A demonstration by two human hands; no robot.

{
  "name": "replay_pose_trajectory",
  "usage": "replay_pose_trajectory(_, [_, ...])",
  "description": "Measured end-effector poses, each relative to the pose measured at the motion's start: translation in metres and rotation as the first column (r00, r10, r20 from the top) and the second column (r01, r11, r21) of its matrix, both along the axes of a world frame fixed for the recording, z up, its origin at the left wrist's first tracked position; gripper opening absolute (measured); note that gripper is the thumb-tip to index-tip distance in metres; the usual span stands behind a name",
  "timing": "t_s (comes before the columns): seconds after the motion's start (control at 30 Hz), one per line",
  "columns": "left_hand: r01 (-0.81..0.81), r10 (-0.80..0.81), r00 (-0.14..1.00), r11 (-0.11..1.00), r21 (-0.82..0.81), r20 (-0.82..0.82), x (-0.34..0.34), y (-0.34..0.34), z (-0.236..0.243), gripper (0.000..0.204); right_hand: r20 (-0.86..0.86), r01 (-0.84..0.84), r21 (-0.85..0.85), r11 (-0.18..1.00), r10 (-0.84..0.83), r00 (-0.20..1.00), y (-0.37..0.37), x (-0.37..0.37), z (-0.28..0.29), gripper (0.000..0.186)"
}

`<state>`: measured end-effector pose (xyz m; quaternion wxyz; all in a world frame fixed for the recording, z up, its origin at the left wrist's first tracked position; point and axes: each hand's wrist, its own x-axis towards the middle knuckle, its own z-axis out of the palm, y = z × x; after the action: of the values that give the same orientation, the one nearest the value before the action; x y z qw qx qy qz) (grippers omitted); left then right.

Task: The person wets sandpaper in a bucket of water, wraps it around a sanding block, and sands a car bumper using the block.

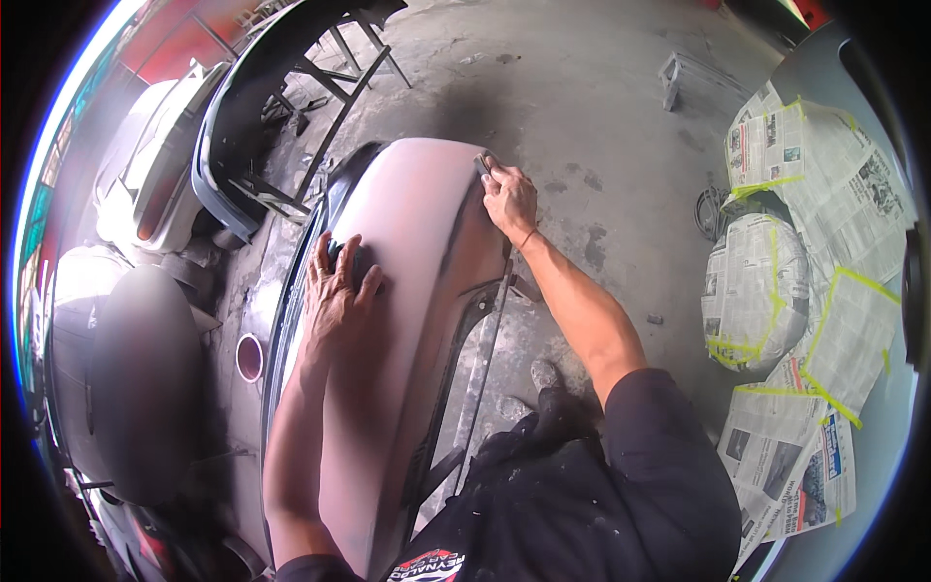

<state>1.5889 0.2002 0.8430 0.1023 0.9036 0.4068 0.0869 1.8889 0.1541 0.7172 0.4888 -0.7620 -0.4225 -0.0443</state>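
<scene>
A long car bumper [388,320] with a pale pink, matte surface lies lengthwise in front of me. My left hand [336,291] rests on its left side, fingers spread and bent over a dark, greenish pad [336,254] that is mostly hidden beneath them. At the far right corner of the bumper, my right hand [508,199] is closed around a small dark block [482,164], which touches the edge there. The bumper's right side is in shadow, with dark trim along its lower edge.
A metal stand [475,388] shows beneath the bumper. Left are a roll of tape [249,358], a dark bumper [218,145] on a rack and white car parts [155,165]. A car masked with newspaper [824,165] stands right; a low bench [703,82] sits far right.
</scene>
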Motion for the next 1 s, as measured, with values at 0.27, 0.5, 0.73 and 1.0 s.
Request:
replay_pose_trajectory(0.27, [-0.015, 0.016, 1.000, 0.999, 0.034, -0.017, -0.020, 0.004, -0.008, 0.058, 0.383, -0.435, 0.095, 0.895, 0.371, 0.846, -0.101, -0.121, 0.013, 0.045])
replay_pose_trajectory(0.5, [-0.057, 0.059, 0.998, 0.998, 0.036, -0.037, -0.033, 0.009, -0.022, 0.052, 0.224, -0.379, -0.133, 0.916, 0.401, 0.888, -0.028, -0.066, 0.019, 0.037])
replay_pose_trajectory(0.73, [-0.019, 0.019, 0.999, 1.000, 0.011, 0.038, -0.018, 0.008, -0.009, 0.049, 0.414, -0.372, 0.013, 0.928, 0.334, 0.847, -0.066, -0.099, 0.039, 0.036])
replay_pose_trajectory(1.0, [-0.023, 0.024, 1.000, 0.997, 0.072, -0.009, -0.030, 0.009, -0.021, 0.050, 0.214, -0.575, 0.111, 0.810, 0.546, 0.810, -0.127, -0.178, 0.038, 0.046])
